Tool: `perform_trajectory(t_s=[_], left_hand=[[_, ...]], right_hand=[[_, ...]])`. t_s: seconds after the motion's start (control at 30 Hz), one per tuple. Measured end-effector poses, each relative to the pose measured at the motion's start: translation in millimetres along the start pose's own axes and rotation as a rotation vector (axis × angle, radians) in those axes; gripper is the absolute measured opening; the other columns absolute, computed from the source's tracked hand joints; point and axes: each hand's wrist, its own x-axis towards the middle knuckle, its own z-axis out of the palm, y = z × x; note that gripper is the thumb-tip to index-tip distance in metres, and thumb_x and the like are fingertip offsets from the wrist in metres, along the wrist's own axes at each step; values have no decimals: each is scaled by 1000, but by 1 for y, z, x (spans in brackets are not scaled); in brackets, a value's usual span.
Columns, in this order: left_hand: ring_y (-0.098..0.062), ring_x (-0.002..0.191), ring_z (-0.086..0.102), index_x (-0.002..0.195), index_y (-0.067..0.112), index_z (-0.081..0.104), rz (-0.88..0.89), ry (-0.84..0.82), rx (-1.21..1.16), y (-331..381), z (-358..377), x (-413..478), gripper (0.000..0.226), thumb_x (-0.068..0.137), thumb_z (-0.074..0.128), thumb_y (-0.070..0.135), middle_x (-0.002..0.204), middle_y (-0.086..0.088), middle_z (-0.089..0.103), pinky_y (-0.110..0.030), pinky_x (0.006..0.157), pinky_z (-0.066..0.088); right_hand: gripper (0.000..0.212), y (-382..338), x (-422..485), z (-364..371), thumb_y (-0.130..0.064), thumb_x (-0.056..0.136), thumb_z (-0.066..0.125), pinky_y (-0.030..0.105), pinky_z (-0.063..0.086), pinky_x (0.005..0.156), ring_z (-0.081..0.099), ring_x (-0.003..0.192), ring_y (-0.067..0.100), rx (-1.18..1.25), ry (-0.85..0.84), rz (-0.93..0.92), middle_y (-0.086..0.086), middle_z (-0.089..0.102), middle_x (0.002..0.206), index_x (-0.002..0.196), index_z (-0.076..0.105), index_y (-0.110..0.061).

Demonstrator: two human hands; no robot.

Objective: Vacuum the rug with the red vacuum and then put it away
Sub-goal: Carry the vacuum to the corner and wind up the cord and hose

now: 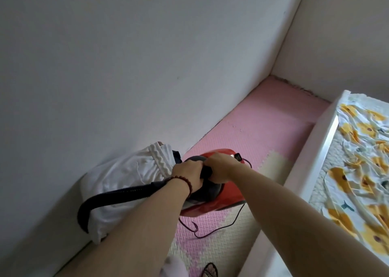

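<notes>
Between wall [126,66] and bed [357,150], over pink mat [263,129]: left hand [187,174], right hand [221,167] both curled round handle [206,172] of red vacuum [229,194]. Keep body level; keep cord [210,232], hose [117,194] from underneath.

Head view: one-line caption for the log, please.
Left hand and right hand grip the handle of the red vacuum over the pink floor mat beside a bed.

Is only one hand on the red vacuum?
No, the left hand and the right hand both grip the black handle of the red canister vacuum.
</notes>
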Motion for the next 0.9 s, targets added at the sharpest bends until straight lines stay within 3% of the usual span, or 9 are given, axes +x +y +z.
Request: perform_trajectory(t_s=[0.3,0.67,0.77,0.9], left_hand=[[-28,109,59,119,22,53,105,-48,29,-8,-16,75,32,89,47,29,119,-4,62,-40,89,49],[-27,108,60,120,24,52,193,-20,76,-4,-39,142,32,89,49,30,117,-2,64,-40,91,46],[-25,106,60,117,25,55,188,-30,30,11,-46,160,31,87,50,30,115,0,64,-38,89,47],[-23,101,61,113,27,58,161,-60,-33,41,-45,184,30,85,52,31,110,1,65,-34,83,48]], right_hand=[[20,40,42,-14,-19,86,52,31,47,64,61,81,26,68,-42,133,7,66,93,100,65,-13],[17,85,73,-35,-17,87,53,29,39,63,54,78,23,124,-1,215,6,63,91,99,64,-13],[13,108,76,-37,-18,86,53,28,36,60,49,71,22,127,-1,216,1,54,78,94,63,-14],[6,147,76,-34,-20,86,53,30,40,60,52,70,24,112,-42,199,0,53,76,79,53,-20]])
